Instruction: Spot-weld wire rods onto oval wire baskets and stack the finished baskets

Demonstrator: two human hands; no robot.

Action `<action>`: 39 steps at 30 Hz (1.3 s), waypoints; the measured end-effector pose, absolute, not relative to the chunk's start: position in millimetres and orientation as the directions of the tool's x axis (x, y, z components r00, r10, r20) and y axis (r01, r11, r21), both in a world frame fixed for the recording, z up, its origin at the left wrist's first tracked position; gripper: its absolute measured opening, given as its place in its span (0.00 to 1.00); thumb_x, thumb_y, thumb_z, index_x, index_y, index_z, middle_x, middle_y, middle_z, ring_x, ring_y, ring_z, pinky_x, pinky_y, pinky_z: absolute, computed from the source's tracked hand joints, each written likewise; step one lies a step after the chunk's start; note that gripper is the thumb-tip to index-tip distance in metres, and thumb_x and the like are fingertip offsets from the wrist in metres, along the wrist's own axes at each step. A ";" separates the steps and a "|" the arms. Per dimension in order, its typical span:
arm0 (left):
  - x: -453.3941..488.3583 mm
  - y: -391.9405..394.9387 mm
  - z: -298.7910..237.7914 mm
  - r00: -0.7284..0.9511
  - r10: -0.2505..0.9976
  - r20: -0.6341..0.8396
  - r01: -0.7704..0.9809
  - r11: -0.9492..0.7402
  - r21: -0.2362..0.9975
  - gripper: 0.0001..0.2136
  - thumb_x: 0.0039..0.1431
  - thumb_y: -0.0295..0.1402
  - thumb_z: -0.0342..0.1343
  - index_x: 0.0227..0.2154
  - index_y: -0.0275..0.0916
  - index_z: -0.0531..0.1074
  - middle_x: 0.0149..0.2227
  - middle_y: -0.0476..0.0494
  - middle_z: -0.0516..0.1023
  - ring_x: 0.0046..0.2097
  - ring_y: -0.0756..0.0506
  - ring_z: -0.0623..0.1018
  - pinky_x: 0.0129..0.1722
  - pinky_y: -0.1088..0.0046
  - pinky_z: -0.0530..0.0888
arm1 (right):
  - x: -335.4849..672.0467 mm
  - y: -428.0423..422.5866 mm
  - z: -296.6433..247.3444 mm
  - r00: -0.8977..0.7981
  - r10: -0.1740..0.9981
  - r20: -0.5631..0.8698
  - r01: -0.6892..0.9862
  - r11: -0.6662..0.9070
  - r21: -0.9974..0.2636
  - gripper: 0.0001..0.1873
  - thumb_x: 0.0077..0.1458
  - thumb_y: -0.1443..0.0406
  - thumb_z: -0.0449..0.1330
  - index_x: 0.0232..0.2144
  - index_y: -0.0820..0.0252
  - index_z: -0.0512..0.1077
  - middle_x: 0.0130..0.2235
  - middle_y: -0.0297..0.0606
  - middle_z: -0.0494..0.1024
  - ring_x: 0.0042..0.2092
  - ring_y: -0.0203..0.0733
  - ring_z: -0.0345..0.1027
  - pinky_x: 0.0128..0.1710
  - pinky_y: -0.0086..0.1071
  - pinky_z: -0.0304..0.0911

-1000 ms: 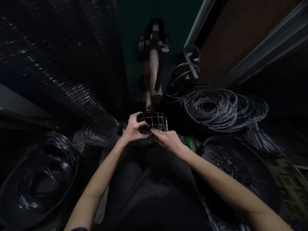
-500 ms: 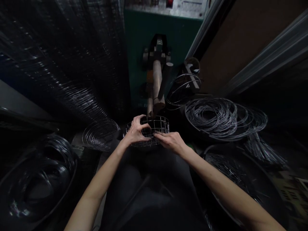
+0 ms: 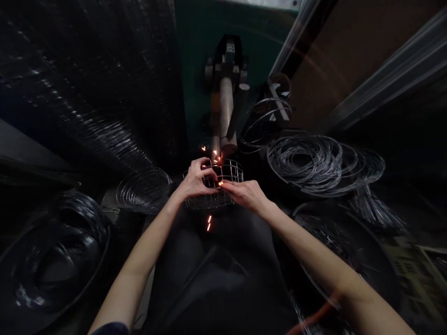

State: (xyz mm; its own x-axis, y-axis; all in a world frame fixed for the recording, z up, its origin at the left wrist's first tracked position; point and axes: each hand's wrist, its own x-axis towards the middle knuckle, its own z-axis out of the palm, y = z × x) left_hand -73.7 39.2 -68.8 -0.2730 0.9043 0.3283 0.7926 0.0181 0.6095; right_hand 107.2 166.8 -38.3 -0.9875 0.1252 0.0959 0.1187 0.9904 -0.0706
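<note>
A round wire-mesh basket [image 3: 228,173] sits in front of me under the copper arms of a green spot welder [image 3: 225,109]. My left hand [image 3: 195,182] curls over the basket's left rim and grips it. Fingers pressed together, my right hand [image 3: 246,193] holds the basket's near side. Orange sparks fly at the rim, between my hands and the welder tip, and a few fall below the basket.
A pile of loose wire rings [image 3: 314,163] lies to the right, with more rings hanging on a peg [image 3: 268,116]. Stacked rings [image 3: 143,188] and a dark coil [image 3: 56,251] sit to the left. Wire pieces fill a round tray [image 3: 349,242] at lower right.
Sparks have appeared at the basket rim under the welder tip. The basket has tilted and shifted slightly toward the welder, with both hands still on it.
</note>
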 end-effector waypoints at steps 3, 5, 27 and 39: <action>-75.9 39.8 -64.6 -0.262 0.916 0.304 0.783 0.017 0.622 0.18 0.38 0.39 0.71 0.33 0.41 0.77 0.58 0.40 0.57 0.60 0.33 0.59 0.58 0.51 0.63 | 106.7 164.5 -32.6 -0.989 0.142 0.038 0.140 0.989 -0.049 0.18 0.63 0.65 0.50 0.52 0.50 0.71 0.50 0.32 0.77 0.38 0.39 0.76 0.26 0.26 0.59; -78.9 42.9 -62.6 -0.270 0.915 0.300 0.777 0.023 0.630 0.18 0.37 0.38 0.72 0.34 0.41 0.76 0.58 0.40 0.57 0.60 0.33 0.59 0.59 0.51 0.63 | 104.5 166.6 -31.8 -0.987 0.155 0.035 0.153 0.986 -0.059 0.19 0.62 0.67 0.51 0.52 0.50 0.71 0.49 0.32 0.78 0.38 0.39 0.76 0.26 0.27 0.60; -126.8 85.3 -61.6 -0.335 0.903 0.268 0.759 0.090 0.645 0.19 0.39 0.37 0.71 0.36 0.40 0.74 0.56 0.40 0.59 0.60 0.35 0.60 0.61 0.55 0.61 | 59.8 202.0 -55.8 -0.779 0.506 0.371 0.350 0.841 -0.412 0.09 0.58 0.60 0.58 0.36 0.56 0.76 0.35 0.37 0.72 0.34 0.38 0.68 0.29 0.27 0.58; -163.7 73.2 -66.5 -0.502 0.828 0.251 0.604 0.128 0.787 0.28 0.59 0.38 0.55 0.61 0.39 0.57 0.54 0.39 0.71 0.56 0.41 0.70 0.57 0.62 0.65 | 18.6 272.1 -20.7 -0.917 0.347 0.198 0.311 0.931 -0.192 0.14 0.57 0.70 0.52 0.41 0.60 0.76 0.43 0.45 0.78 0.41 0.45 0.72 0.39 0.32 0.64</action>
State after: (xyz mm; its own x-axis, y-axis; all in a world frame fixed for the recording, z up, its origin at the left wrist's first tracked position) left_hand -163.7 73.2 -66.5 -0.5020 0.8277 0.2508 0.6040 0.1280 0.7866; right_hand 18.6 272.1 -20.7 -0.9169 0.3467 0.1978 0.3106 0.9310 -0.1919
